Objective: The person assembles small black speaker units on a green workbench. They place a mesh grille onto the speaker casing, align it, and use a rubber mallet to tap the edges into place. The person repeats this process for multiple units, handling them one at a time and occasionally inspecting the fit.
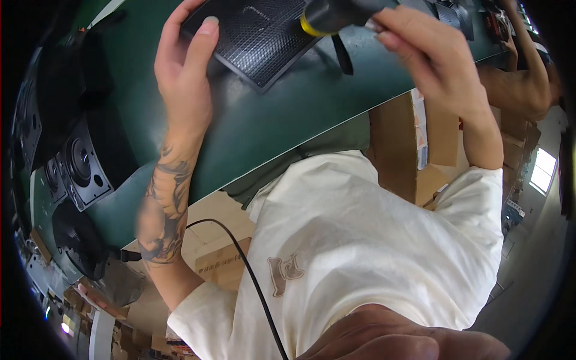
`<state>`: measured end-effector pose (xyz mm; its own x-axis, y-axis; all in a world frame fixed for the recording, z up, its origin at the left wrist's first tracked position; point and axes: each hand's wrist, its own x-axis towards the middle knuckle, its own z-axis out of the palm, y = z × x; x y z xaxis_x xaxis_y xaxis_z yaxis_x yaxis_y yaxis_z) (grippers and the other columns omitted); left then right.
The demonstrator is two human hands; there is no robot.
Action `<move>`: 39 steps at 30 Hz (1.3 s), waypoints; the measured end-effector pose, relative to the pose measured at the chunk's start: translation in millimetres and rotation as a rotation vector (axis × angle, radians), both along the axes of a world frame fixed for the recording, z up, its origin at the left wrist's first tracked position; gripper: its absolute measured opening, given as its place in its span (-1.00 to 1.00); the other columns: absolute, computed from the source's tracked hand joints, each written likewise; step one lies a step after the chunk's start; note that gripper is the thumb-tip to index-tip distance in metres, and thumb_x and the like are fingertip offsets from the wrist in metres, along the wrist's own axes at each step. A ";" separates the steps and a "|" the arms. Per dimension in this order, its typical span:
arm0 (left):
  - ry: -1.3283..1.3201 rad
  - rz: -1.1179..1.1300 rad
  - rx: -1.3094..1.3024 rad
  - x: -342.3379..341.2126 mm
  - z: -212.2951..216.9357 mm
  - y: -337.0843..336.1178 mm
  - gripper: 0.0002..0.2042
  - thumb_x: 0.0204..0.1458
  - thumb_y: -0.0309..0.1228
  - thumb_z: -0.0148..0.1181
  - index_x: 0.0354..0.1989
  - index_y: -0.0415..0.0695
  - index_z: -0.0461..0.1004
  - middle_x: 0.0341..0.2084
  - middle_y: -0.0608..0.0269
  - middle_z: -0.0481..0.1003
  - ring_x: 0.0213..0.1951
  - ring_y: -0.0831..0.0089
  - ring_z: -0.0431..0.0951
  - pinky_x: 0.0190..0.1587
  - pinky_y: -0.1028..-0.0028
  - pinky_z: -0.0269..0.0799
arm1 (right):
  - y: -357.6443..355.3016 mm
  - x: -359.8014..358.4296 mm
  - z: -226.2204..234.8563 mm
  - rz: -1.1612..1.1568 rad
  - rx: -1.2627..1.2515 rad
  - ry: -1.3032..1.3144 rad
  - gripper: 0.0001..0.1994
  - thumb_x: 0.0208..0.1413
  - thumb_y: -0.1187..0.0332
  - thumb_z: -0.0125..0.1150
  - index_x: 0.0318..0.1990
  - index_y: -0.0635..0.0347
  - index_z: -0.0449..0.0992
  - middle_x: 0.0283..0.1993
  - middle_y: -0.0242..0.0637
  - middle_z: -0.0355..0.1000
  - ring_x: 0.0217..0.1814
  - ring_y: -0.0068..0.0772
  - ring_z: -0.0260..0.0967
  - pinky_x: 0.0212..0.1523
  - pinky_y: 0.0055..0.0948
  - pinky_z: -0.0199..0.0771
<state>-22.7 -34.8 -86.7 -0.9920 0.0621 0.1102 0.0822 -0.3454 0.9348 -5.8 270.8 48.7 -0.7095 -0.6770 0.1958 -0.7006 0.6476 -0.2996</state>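
Observation:
My left hand [189, 66] grips the left edge of a black mesh speaker grille [258, 51], its thumb lying on the upper face and its fingers round the side. The grille is over the green bench, partly cut off by the upper edge. My right hand [429, 57] is closed on the narrow end of a black tool with a yellow band [336, 17]. The banded end overlaps the grille's right side; whether they touch, I cannot tell. Below the tool is a dark strap-like piece [342, 55]. The tool's exact kind is unclear.
Speakers with round cones [81, 159] stand on the green bench [264, 138] at the left, near a round black mesh piece [78, 240]. Cardboard boxes [393, 144] are below the bench edge. A co-worker's arm [522, 84] is at the far right. A black cable [246, 264] crosses my front.

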 end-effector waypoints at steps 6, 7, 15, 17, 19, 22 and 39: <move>0.005 0.075 0.091 0.1 -21.6 -8.9 -0.56 0.29 -0.48 0.13 0.33 -0.30 0.34 0.04 0.19 0.54 0.05 0.46 0.55 0.15 0.51 0.42 | -53.9 2.5 17.3 0.089 -0.190 0.018 -0.74 0.19 0.51 0.30 0.02 0.41 0.58 -0.43 -0.10 0.44 -0.47 -0.11 0.40 -0.44 -0.32 0.38; 0.036 0.068 0.089 1.0 -24.1 -8.9 -0.56 0.29 -0.48 0.14 0.32 -0.30 0.35 0.04 0.19 0.54 0.06 0.45 0.55 0.15 0.49 0.43 | -54.5 -0.1 5.2 0.120 -0.218 0.017 -0.73 0.19 0.51 0.31 0.03 0.41 0.57 -0.43 -0.10 0.43 -0.48 -0.09 0.39 -0.45 -0.31 0.38; -0.007 0.067 -0.055 3.1 19.6 13.7 -0.54 0.31 -0.39 0.17 0.31 -0.33 0.33 0.15 0.11 0.44 0.15 0.44 0.44 0.25 0.47 0.30 | -53.8 -4.3 0.3 0.164 -0.014 -0.101 -0.67 0.19 0.59 0.26 0.12 0.40 0.50 -0.24 -0.12 0.45 -0.35 -0.17 0.39 -0.29 -0.36 0.41; 0.041 0.067 -0.033 1.2 6.2 9.6 -0.57 0.36 -0.35 0.09 0.30 -0.36 0.33 0.15 0.11 0.44 0.14 0.44 0.45 0.26 0.47 0.29 | -59.9 -9.8 10.5 0.170 -0.042 -0.094 -0.67 0.20 0.56 0.27 0.12 0.40 0.51 -0.34 -0.12 0.40 -0.41 -0.12 0.38 -0.38 -0.32 0.38; 0.026 0.043 0.040 -6.5 1.7 4.3 -0.57 0.41 -0.31 0.00 0.30 -0.38 0.33 0.16 0.11 0.44 0.14 0.43 0.45 0.29 0.45 0.27 | -65.0 -13.8 19.2 0.169 -0.058 -0.055 -0.65 0.20 0.52 0.28 0.14 0.38 0.51 -0.43 -0.12 0.36 -0.46 -0.06 0.37 -0.44 -0.26 0.37; 0.002 0.077 0.126 -7.0 3.3 9.0 -0.54 0.48 -0.23 -0.18 0.29 -0.39 0.34 0.17 0.08 0.46 0.18 0.39 0.44 0.34 0.39 0.22 | -70.8 -22.8 15.5 0.148 -0.077 -0.030 -0.66 0.24 0.50 0.24 0.15 0.36 0.49 -0.40 -0.10 0.36 -0.44 -0.03 0.37 -0.41 -0.22 0.39; 0.096 0.128 -0.218 -12.9 -4.6 0.9 -0.58 0.49 -0.24 -0.22 0.31 -0.26 0.35 0.15 0.09 0.48 0.18 0.41 0.45 0.30 0.43 0.28 | -40.4 -60.1 8.7 0.033 -0.033 -0.016 -0.71 0.33 0.40 0.12 0.11 0.37 0.49 -0.30 0.11 0.50 -0.28 0.18 0.48 -0.26 -0.11 0.46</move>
